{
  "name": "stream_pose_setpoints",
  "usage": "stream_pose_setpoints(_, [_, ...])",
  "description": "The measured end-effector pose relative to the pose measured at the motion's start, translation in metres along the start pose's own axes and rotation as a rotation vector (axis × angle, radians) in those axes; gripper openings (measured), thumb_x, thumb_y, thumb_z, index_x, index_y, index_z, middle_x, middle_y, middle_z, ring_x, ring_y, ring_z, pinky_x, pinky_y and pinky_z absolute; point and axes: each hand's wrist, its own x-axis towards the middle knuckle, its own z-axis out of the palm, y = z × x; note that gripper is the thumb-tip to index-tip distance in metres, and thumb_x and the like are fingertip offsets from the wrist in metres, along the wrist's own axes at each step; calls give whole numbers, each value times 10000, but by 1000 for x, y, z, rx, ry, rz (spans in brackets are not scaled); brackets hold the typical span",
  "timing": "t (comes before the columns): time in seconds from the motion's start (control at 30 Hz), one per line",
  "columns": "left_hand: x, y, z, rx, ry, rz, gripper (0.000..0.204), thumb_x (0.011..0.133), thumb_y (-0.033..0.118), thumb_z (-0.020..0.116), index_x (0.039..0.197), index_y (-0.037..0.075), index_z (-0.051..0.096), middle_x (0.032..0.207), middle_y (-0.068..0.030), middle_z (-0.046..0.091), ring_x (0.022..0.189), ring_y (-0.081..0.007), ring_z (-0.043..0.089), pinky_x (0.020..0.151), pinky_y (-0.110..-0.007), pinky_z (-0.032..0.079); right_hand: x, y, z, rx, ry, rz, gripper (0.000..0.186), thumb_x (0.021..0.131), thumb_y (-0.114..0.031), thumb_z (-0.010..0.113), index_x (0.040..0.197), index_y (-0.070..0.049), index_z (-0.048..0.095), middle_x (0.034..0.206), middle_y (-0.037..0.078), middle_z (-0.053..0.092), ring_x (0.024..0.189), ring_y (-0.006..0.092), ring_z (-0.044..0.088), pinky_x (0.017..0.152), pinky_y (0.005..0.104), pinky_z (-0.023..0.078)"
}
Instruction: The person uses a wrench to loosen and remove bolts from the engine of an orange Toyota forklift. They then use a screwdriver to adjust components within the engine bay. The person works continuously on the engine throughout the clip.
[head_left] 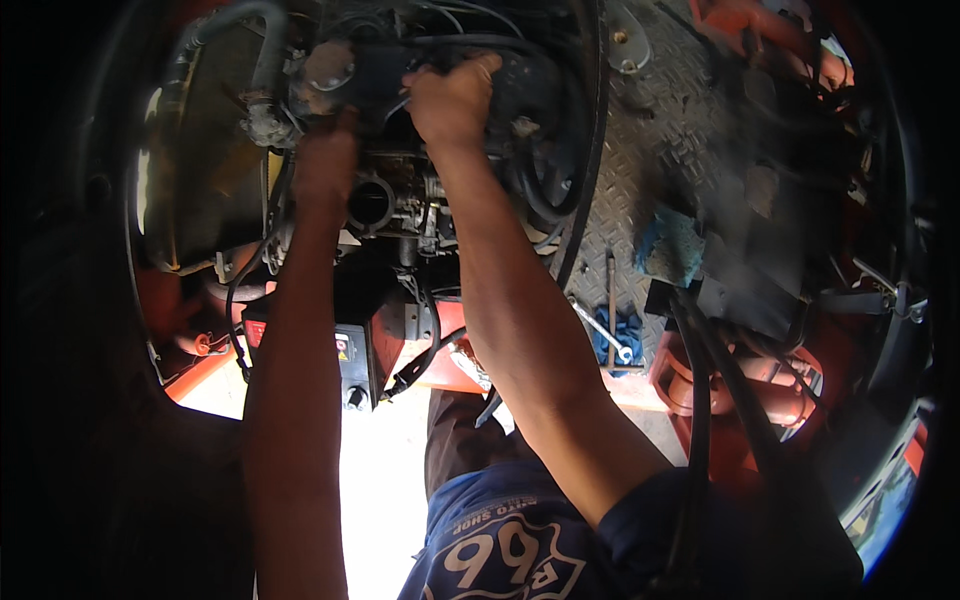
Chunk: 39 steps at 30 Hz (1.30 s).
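Note:
My left hand (324, 160) reaches up into the engine just below a round, rust-brown cap (330, 66); its fingers are dim and blurred, so what they touch is unclear. My right hand (448, 105) is higher, closed on something I cannot make out on the dark engine cover (380, 75), near a thin cable (395, 109). Between my forearms sits a metal housing with a round opening (371, 203).
A black battery (350, 360) lies below, beside red framework (450, 315). To the right are tread plate (640, 140), a blue-green rag (668, 245), a wrench (600, 330) and black hoses (697, 370). A corroded hose fitting (268, 125) is at upper left.

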Motion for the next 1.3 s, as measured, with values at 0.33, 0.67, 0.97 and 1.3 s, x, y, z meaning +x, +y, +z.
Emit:
stream_pose_setpoints(0.33, [-22,22,-4,151,-39,157,645,856,546,666,1242,31,655,1209,-203,669,1126,-323,631,989,-380,461,34,-35,-10,769,-130,132,449,1067,-410,390,1094,-2,575,803,103,635,652,183,625,621,344,579])
stream_pose_setpoints(0.67, [-26,24,0,212,19,123,655,858,525,679,1298,43,621,1246,-212,643,1188,-341,596,1029,-391,435,39,-26,-6,850,-124,76,381,1046,-368,437,944,-45,611,595,-13,432,445,73,305,396,252,242])
stream_pose_setpoints(0.97, [-28,22,-5,308,-60,269,620,836,436,729,1281,17,623,1348,-222,580,1245,-329,567,1034,-387,445,42,-35,6,687,-27,39,297,979,-235,493,810,-15,597,567,-14,404,431,88,301,400,272,231])
stream_pose_setpoints(1.3, [-19,10,-1,677,-63,598,423,903,381,673,1240,127,671,1297,-185,608,1179,-377,598,988,-422,485,52,-32,11,675,-34,67,222,893,-190,557,738,-41,617,559,-27,405,432,91,338,390,275,248])
